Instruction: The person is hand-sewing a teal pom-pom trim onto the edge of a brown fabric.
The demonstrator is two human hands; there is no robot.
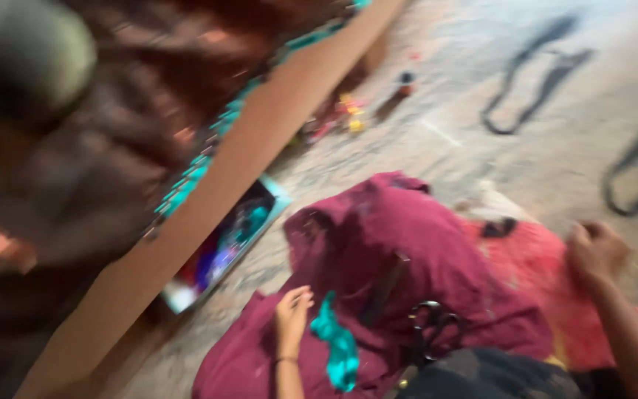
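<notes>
The view is blurred. My left hand [292,318] rests on a heap of maroon cloth [400,251] on the floor, its fingers curled beside a teal strip of fabric [339,349]. Whether it pinches the strip I cannot tell. My right hand [596,251] is closed at the far edge of a red cloth [533,266], seemingly gripping it. Black-handled scissors [430,329] lie on the maroon cloth between my hands.
A wooden board edge [208,199] runs diagonally across the left, with brown patterned fabric [112,133] on it. A small flat box [227,247] lies under it. Small bottles and colourful bits [378,103] sit on the grey floor; dark cords [533,74] lie farther off.
</notes>
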